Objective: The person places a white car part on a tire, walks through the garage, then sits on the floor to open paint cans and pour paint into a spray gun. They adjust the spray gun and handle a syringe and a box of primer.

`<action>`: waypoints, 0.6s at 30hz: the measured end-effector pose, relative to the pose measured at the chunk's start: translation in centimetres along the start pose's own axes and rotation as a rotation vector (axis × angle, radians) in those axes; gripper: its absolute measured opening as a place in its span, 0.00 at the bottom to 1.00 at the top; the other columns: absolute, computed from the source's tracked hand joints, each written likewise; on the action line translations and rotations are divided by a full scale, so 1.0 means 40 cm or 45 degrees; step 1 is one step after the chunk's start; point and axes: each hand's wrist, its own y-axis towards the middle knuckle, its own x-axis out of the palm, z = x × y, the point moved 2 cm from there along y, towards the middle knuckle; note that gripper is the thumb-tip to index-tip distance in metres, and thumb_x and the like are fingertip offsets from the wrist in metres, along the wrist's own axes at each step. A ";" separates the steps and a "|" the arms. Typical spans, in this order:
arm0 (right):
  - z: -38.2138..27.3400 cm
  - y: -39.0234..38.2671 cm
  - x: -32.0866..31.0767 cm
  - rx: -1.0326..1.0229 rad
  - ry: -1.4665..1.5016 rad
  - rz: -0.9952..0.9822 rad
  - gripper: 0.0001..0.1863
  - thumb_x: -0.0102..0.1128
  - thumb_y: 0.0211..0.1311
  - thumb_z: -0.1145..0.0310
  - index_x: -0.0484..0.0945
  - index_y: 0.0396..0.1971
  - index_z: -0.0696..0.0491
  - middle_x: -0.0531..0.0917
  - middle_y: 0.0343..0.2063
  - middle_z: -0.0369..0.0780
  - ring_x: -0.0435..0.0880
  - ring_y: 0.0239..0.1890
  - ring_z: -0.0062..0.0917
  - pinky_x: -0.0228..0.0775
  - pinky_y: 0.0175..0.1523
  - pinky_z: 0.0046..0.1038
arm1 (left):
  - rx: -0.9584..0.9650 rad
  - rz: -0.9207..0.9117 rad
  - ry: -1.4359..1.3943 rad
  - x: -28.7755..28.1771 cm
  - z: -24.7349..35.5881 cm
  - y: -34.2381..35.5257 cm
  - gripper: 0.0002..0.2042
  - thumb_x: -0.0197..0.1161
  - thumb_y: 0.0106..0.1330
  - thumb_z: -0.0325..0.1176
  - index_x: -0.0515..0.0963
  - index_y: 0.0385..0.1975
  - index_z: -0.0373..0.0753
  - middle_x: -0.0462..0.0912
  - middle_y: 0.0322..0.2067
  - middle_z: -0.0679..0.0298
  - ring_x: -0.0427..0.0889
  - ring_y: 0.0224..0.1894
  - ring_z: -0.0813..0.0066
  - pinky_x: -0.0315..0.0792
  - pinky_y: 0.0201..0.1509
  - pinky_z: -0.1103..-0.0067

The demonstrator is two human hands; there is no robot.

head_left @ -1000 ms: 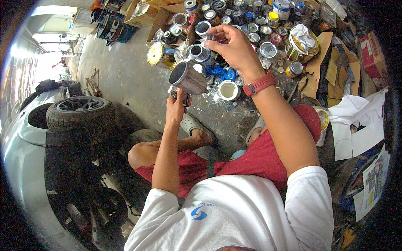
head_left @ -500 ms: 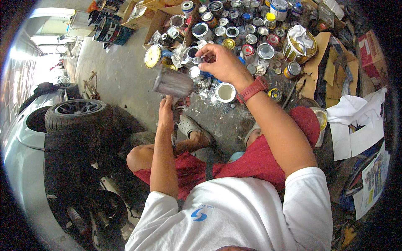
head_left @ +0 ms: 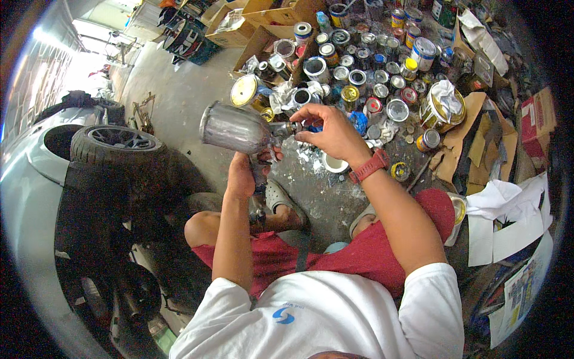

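The gap shown half a second ago between the right hand (head_left: 335,134) and the spray gun (head_left: 257,134) is nearly closed, and the grey metal cup (head_left: 233,130) is now seen sharply rather than blurred. The cup is laid over almost level, its rim toward the left; its dark inside, visible a second ago, is turned out of sight. The view has also been shifted, with the paint cans (head_left: 397,110) set lower in it.

The spray gun is held up above the floor (head_left: 203,102), near the white can (head_left: 335,164), by the left hand (head_left: 241,175), whose grip is closed round the handle. The right hand's grip is barely parted: thumb and forefinger are curved about the small fitting (head_left: 292,127) at the cup's narrow end. Whether it is pinched or only lightly touched cannot be made out. A red watch (head_left: 369,166) is worn on the right wrist.
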 end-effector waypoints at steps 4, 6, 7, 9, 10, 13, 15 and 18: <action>-0.018 0.000 -0.003 -0.028 -0.021 0.018 0.17 0.79 0.53 0.68 0.89 0.44 0.49 0.90 0.43 0.40 0.88 0.47 0.32 0.79 0.52 0.32 | -0.021 0.065 0.039 0.001 0.009 -0.004 0.25 0.47 0.75 0.57 0.80 0.52 0.42 0.89 0.43 0.63 0.87 0.43 0.76 0.66 0.32 0.82; -0.025 -0.001 -0.003 -0.089 -0.066 0.015 0.17 0.79 0.53 0.68 0.90 0.45 0.49 0.89 0.43 0.39 0.87 0.45 0.30 0.78 0.52 0.31 | -0.045 0.071 0.058 0.002 0.013 -0.007 0.25 0.47 0.75 0.57 0.80 0.52 0.43 0.89 0.42 0.64 0.87 0.43 0.76 0.66 0.32 0.82; -0.029 -0.002 -0.003 -0.134 -0.116 0.021 0.18 0.79 0.54 0.69 0.89 0.46 0.50 0.89 0.41 0.38 0.87 0.43 0.27 0.78 0.52 0.29 | -0.042 0.060 0.050 0.004 0.015 -0.009 0.25 0.48 0.74 0.58 0.80 0.52 0.43 0.89 0.42 0.64 0.87 0.43 0.76 0.66 0.32 0.82; -0.033 -0.003 -0.002 -0.173 -0.172 0.022 0.18 0.80 0.54 0.70 0.88 0.47 0.51 0.89 0.40 0.37 0.87 0.41 0.24 0.78 0.51 0.28 | -0.033 0.035 0.065 0.010 0.020 -0.014 0.25 0.48 0.74 0.58 0.80 0.53 0.43 0.89 0.42 0.64 0.87 0.42 0.77 0.66 0.32 0.83; -0.033 -0.003 -0.002 -0.165 -0.180 0.016 0.18 0.80 0.54 0.70 0.88 0.47 0.51 0.89 0.40 0.37 0.87 0.42 0.25 0.78 0.51 0.28 | -0.023 0.036 0.090 0.012 0.023 -0.016 0.25 0.48 0.74 0.58 0.79 0.53 0.44 0.89 0.42 0.64 0.87 0.42 0.77 0.66 0.32 0.83; -0.033 -0.003 0.000 -0.150 -0.174 0.012 0.19 0.80 0.54 0.70 0.87 0.46 0.52 0.89 0.41 0.38 0.88 0.43 0.26 0.78 0.51 0.28 | -0.007 0.046 0.143 0.016 0.027 -0.021 0.25 0.49 0.73 0.57 0.79 0.54 0.44 0.89 0.42 0.64 0.87 0.41 0.77 0.66 0.32 0.83; -0.031 -0.004 0.001 -0.155 -0.179 0.016 0.18 0.79 0.55 0.69 0.86 0.46 0.54 0.89 0.40 0.38 0.88 0.44 0.25 0.78 0.51 0.28 | -0.015 0.059 0.151 0.016 0.028 -0.021 0.24 0.49 0.73 0.56 0.78 0.54 0.45 0.89 0.42 0.64 0.87 0.41 0.77 0.66 0.32 0.84; -0.021 -0.004 0.005 -0.103 -0.105 -0.012 0.16 0.77 0.59 0.66 0.85 0.44 0.56 0.89 0.39 0.39 0.88 0.43 0.24 0.79 0.50 0.29 | 0.024 0.029 0.167 0.016 0.030 -0.023 0.24 0.48 0.74 0.56 0.79 0.53 0.44 0.89 0.41 0.63 0.87 0.41 0.77 0.67 0.32 0.83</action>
